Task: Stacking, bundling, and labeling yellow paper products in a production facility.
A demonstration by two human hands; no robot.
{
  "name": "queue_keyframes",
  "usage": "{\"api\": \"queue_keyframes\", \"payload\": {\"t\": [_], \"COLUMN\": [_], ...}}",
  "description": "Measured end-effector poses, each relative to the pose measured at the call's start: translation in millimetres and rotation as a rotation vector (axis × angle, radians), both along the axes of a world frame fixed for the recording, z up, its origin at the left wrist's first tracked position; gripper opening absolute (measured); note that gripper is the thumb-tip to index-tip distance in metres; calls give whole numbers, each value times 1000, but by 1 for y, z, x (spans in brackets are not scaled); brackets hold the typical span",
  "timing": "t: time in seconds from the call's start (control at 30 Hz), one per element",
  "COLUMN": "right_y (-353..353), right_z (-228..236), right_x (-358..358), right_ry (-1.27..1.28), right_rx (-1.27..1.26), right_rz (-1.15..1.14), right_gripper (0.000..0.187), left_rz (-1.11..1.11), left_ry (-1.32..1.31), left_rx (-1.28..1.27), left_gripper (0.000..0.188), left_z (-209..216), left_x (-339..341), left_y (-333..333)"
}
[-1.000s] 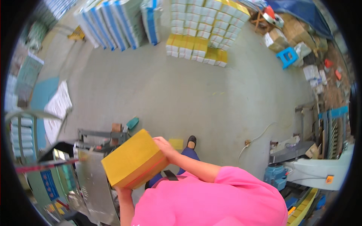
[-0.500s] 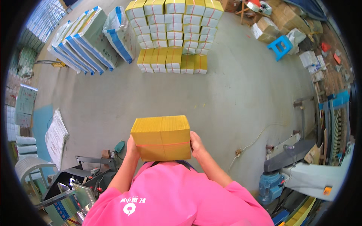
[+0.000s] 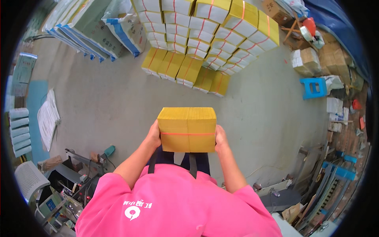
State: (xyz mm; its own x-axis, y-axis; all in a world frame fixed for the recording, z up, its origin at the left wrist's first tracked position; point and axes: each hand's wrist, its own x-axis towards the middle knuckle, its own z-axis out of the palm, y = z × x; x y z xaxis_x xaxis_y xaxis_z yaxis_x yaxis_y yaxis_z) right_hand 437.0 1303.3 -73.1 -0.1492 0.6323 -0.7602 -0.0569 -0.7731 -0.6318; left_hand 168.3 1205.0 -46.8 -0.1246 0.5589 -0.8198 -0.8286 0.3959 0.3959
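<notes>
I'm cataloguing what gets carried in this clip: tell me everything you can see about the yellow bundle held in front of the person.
The yellow bundle is a rectangular block, apparently stacked paper wrapped in yellow, with a seam down the middle of its top as if two stacks sit side by side. A thin orange strap runs across its near face. It is held level at chest height above the grey floor, gripped at its two ends by the left hand and the right hand. Nothing else touches it.
</notes>
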Motion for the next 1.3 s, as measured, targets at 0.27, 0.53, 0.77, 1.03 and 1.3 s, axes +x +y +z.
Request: {"api": "queue_keyframes", "payload": {"t": [0.27,0.53,0.77,1.03,1.3], "right_y": [208,379,495,487,418], "right_z": [-99,-300,-410,-437,-422], "right_x": [-12,-8,-24,-68,1], "right_ry": [-183,-373,-412,-575,-277], "right_rx": [-107,-139,-97,645,-102], "right_rz": [366,925,1036,1096,230], "right_gripper": [33,44,49,44,60], "left_rz": [366,746,897,804,777], "left_ry": [-202,-408,-491,-316,-370], "left_rx": [-119,-122,-127,-123,-221], "left_gripper": [40,44,46,63,56], "left_z": [-127,-310,-410,-500,-486], "left_x": [48,148,169,172,159], "left_y": [116,221,328,347,369]}}
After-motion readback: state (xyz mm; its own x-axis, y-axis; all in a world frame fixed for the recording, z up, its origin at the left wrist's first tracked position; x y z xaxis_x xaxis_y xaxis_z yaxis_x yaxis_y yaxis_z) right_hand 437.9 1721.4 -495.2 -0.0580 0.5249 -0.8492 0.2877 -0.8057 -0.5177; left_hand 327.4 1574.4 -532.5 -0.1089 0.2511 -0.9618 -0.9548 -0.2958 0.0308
